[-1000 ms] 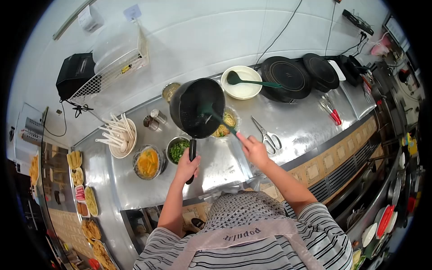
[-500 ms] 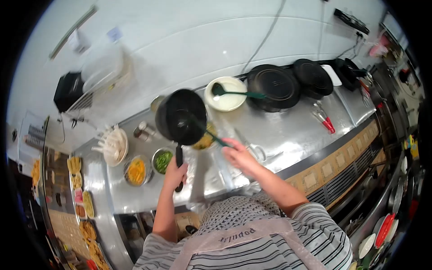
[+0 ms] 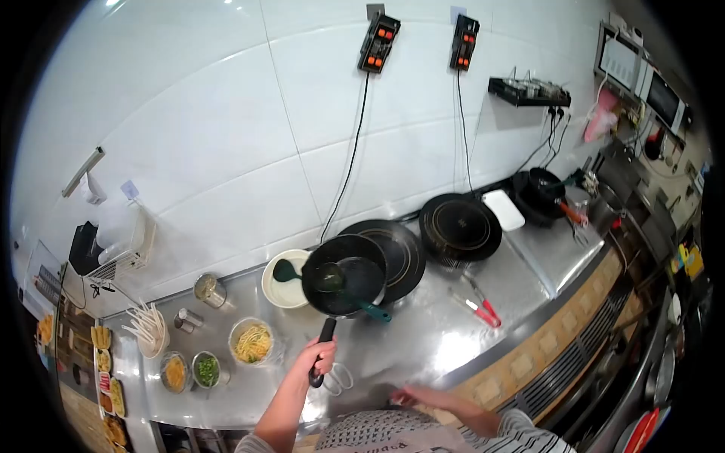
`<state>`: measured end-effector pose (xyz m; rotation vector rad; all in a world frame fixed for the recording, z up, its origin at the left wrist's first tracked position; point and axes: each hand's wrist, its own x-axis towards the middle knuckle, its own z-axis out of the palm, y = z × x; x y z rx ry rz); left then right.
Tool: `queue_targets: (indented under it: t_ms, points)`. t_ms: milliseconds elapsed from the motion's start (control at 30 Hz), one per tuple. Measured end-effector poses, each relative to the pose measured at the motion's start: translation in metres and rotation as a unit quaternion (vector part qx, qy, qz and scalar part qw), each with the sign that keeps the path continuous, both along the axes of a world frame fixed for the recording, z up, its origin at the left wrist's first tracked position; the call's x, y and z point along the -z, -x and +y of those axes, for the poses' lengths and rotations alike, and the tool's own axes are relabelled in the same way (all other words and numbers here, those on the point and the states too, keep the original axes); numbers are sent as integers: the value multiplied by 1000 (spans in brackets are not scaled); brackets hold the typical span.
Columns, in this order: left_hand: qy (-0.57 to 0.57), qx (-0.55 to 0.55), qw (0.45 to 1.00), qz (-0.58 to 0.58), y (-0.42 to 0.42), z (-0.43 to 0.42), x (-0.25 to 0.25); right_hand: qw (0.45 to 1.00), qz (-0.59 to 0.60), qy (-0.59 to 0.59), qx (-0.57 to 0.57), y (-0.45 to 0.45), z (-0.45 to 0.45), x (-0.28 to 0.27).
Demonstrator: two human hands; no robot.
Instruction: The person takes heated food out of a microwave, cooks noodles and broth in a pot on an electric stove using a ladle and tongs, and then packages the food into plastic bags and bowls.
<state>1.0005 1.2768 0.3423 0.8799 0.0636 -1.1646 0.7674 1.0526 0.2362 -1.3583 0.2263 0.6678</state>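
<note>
My left hand [image 3: 323,355] is wrapped round the handle of a black pan [image 3: 359,275]. The pan overlaps the left black round cooker [image 3: 404,257] and the edge of a cream bowl [image 3: 283,294]. A dark green utensil shows in the pan, and a green handle end [image 3: 375,311] sticks out past its right rim. Inside the bowl lies a green ladle head [image 3: 285,270]; the pan hides what is to its right. My right hand [image 3: 411,395], somewhat blurred, is near the counter's front edge with its fingers apart and no tool visible in it.
Noodles [image 3: 253,343], chopped greens [image 3: 206,370] and a yellow-orange food [image 3: 176,373] are in bowls at the left. Scissors [image 3: 338,379] lie below the pan, red-handled tongs [image 3: 479,308] to the right. A second black cooker [image 3: 461,226] stands by the wall.
The view has swung right. My left hand has carried the pan right, from near the noodle bowl to the left cooker. My right hand has let go of the green utensil and moved back.
</note>
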Motion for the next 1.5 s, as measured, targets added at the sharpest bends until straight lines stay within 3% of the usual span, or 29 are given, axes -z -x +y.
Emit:
queue_targets:
  t_ms: [67, 167, 333, 467, 500, 567, 633, 733, 833, 900, 933, 1000, 1067, 1100, 1200, 1267, 1367, 1500]
  points:
    - [7, 21, 1000, -19, -7, -46, 2, 994, -37, 95, -36, 29, -13, -8]
    - [6, 35, 999, -36, -25, -98, 26, 991, -37, 102, -80, 56, -18, 5]
    - [-19, 46, 995, -83, -48, -141, 56, 1000, 15, 2, 2, 68, -41, 56]
    - [-19, 40, 987, -154, -60, -144, 61, 998, -18, 34, -52, 42, -47, 19]
    - [-1, 44, 992, -121, -66, -145, 65, 996, -32, 43, -71, 35, -46, 10]
    - [-101, 14, 984, -146, -66, -142, 42, 991, -61, 54, -105, 19, -43, -4]
    - [-233, 62, 906, -348, -85, -132, 52, 986, -93, 57, -126, 7, -35, -14]
    - [-298, -99, 835, -452, -80, -85, 37, 993, -50, 79, -75, -20, -14, -14]
    - [-289, -240, 790, -484, -59, 3, 33, 970, -113, 153, -152, -62, 23, -19]
    - [-293, -394, 732, -472, -34, 79, 37, 968, -125, 149, -159, -86, 63, -20]
    - [-296, -448, 726, -429, -23, 123, 45, 970, -119, 133, -164, -100, 86, -22]
    - [-323, -570, 650, -386, -9, 211, 73, 967, -138, 133, -171, -122, 135, -14]
    - [-317, -647, 650, -240, 3, 289, 88, 966, -100, 138, -195, -146, 189, -6]
    - [-356, -647, 629, -242, 6, 321, 101, 986, -55, 95, -129, -154, 222, -5]
    - [-339, -610, 669, -255, 3, 378, 104, 988, 23, -113, 103, -199, 287, 28]
    - [-313, -605, 688, -250, -2, 393, 105, 911, 116, -91, 386, -235, 325, 27]
    - [-275, -631, 684, -242, -24, 395, 101, 907, 46, -15, 418, -263, 334, 41]
    - [-175, -473, 807, -307, -31, 363, 84, 936, -33, 113, 333, -270, 322, 60]
